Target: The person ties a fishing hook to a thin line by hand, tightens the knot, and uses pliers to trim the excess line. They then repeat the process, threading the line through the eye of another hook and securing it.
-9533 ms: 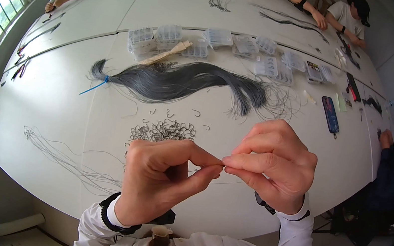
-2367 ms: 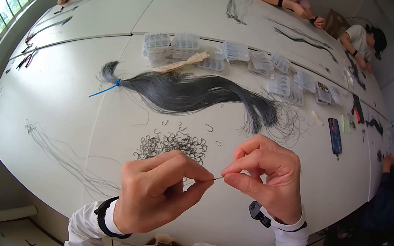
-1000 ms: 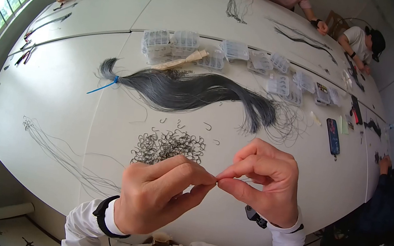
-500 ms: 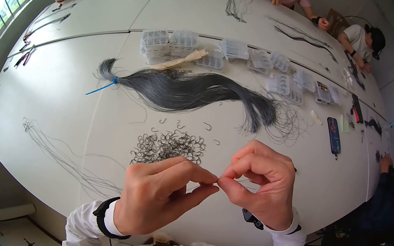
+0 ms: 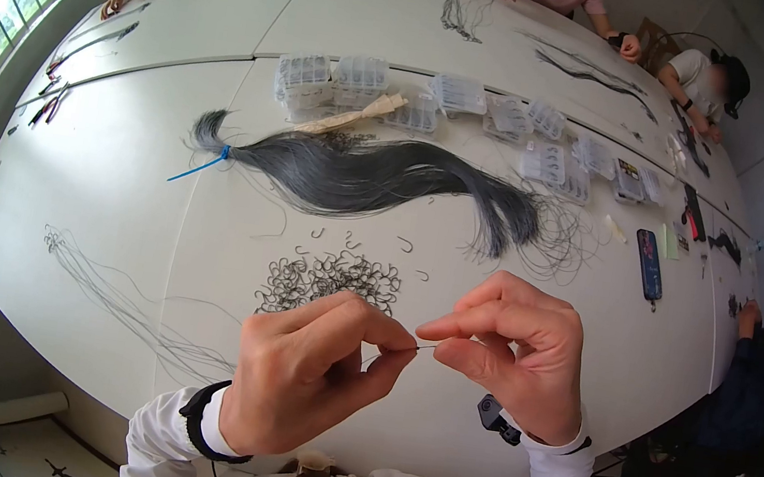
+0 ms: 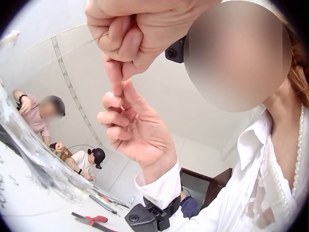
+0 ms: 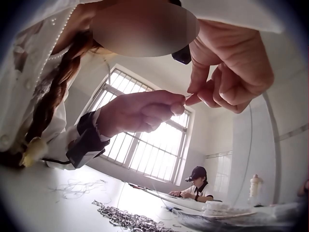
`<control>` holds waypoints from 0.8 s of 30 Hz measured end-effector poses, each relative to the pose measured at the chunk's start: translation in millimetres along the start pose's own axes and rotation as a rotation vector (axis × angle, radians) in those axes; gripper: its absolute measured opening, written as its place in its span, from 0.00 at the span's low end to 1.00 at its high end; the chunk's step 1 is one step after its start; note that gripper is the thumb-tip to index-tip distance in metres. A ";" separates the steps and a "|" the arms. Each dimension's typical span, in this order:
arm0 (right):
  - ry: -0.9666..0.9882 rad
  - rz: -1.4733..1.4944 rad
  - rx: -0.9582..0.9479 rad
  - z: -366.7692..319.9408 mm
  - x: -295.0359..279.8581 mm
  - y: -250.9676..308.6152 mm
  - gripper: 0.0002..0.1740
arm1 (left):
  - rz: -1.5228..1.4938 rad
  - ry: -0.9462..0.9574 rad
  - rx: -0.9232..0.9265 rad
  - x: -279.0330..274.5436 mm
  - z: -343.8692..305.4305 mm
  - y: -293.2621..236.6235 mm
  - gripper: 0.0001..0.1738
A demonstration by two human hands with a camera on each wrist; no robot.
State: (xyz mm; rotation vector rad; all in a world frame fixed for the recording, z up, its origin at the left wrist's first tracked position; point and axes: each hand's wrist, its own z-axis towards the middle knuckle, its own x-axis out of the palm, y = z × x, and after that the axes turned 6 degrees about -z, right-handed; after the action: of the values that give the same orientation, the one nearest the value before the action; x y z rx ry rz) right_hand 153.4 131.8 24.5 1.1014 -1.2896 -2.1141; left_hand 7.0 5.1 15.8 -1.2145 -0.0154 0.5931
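In the head view my left hand (image 5: 319, 371) pinches a fish hook (image 5: 425, 346) between thumb and index finger; only a thin dark shank shows, the rest being hidden by the fingers. My right hand (image 5: 522, 356) faces it from the right, thumb and index finger parted around the shank's free end, other fingers bent behind. The right wrist view shows the fingertips of the left hand (image 7: 140, 111) and right hand (image 7: 236, 67) almost meeting. A pile of dark fish hooks (image 5: 332, 282) lies just beyond the left hand.
A long bundle of dark line (image 5: 361, 177), tied with a blue tie (image 5: 226, 153), lies beyond the hooks. Behind it are clear compartment boxes (image 5: 461, 95). Loose thin lines (image 5: 124, 305) spread at left; a phone (image 5: 649, 266) lies at right. Other people sit around the table.
My right thumb and index finger were together against the left fingertips; they have since parted, and the thin shank shows between the hands. The left hand keeps its pinch.
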 end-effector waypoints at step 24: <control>0.034 -0.085 0.014 -0.5 -5.8 6.7 0.07 | 0.026 0.019 0.011 -1.4 0.7 -2.4 0.09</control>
State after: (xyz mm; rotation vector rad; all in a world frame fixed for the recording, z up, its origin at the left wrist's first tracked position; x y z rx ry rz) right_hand 156.9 132.4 32.6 1.2130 -1.2647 -2.1404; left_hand 6.7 4.6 18.6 -1.2107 0.0201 0.6037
